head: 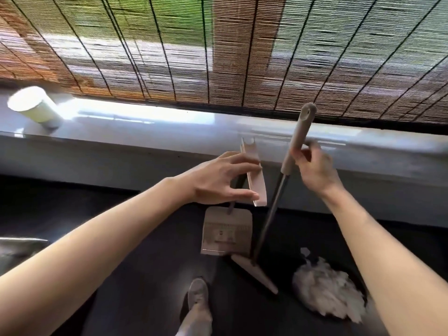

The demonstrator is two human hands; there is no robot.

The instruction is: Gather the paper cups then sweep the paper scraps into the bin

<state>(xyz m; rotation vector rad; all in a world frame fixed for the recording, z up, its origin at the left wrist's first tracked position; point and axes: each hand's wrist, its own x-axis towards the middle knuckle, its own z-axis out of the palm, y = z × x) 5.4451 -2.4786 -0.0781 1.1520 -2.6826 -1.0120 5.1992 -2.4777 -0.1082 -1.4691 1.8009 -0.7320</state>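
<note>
Forearms (97, 251) fill the bottom corners, w/ a grey shoe (197, 294) on the dark floor (145, 275) btwn them. L hand (225, 180) holds the flat beige dustpan handle (257, 185) btwn thumb and near-straight fingers, a light pinch. The dustpan (223, 231) sits on the floor below, lip toward the camera. R hand (312, 166), blurred, has fingers curled round the beige grip of the broom handle (297, 141). The broom head (254, 272) rests on the floor just beside the pan's lip. Paper scraps (327, 287) are heaped in the black bin (349, 269) at right, and one loose scrap (304, 252) lies on the floor just outside its rim. Paper cups (34, 107) are on the sill (169, 132) far left, prob. stacked, though the count is lost to blur. Looks like cups are done and sweeping is nearly done. For that last scrap: firm up the L grip, press the pan lip flat to the floor and pull short strokes from the bin side toward the pan. Don't flick, since paper skates on a smooth floor. Room is tight up top, w/ both handle tops near the sill's front edge and the broom's end close under the blind (242, 57), so lift could snag it. There's free floor left of the pan and toward the camera. Mind the shoe, and the bin close by the R arm.
</note>
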